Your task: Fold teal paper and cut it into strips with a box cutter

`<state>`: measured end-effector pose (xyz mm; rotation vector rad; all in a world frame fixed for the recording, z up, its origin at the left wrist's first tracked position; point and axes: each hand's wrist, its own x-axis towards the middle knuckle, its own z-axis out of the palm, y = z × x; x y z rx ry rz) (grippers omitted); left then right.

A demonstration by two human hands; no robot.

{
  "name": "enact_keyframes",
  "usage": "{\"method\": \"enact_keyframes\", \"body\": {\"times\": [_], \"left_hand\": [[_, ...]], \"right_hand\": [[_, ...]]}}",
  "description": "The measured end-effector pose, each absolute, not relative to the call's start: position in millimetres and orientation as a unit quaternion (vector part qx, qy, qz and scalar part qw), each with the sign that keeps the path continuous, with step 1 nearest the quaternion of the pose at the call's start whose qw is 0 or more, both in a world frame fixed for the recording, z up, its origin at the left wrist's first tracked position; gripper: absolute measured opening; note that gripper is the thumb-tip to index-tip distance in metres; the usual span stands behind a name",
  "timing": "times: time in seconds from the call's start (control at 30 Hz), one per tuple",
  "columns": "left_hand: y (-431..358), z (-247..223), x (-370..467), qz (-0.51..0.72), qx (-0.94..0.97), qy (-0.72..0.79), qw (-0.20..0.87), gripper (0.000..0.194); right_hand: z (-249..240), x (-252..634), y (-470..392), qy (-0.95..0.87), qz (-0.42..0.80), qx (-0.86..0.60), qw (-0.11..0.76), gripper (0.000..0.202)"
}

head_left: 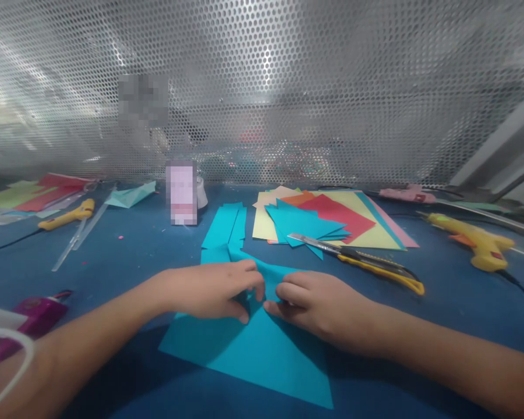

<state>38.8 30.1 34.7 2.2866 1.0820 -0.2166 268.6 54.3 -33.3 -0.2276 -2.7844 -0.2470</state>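
Note:
A large sheet of blue paper (262, 361) lies in front of me, with a folded, raised part along its far side. My left hand (220, 288) is on its left half, thumb and curled fingers closing at the raised fold. From the other side, my right hand (318, 299) pinches the same paper, its thumb low near the middle. The two hands' fingertips are close together but apart. Just beyond, folded blue paper strips (225, 226) lie side by side, partly met by the sheet's far edge.
A yellow-and-black utility knife (375, 265) lies beside blue paper pieces (303, 221) on coloured sheets (388, 238). Yellow glue guns rest at right (478, 238) and left (70, 215). A purple tool (41, 314) is near my left forearm. A perforated metal panel (262, 75) stands behind.

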Motion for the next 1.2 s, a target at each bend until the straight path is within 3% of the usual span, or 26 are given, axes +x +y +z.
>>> {"method": "enact_keyframes", "body": {"times": [0.2,0.37,1.2], "left_hand": [[40.4,28.7,25.9,-0.074,0.845,0.374,0.375,0.036],[35.9,35.2,31.8,-0.11,0.839,0.398,0.354,0.034],[26.7,44.3,41.5,-0.137,0.849,0.395,0.322,0.027]], "right_hand": [[-34.0,266.1,50.0,-0.977,-0.09,-0.073,0.18,0.027],[-28.4,267.3,48.0,-0.982,-0.083,-0.045,0.161,0.02],[-21.8,267.2,46.9,-0.992,-0.055,-0.026,0.108,0.032]]}}
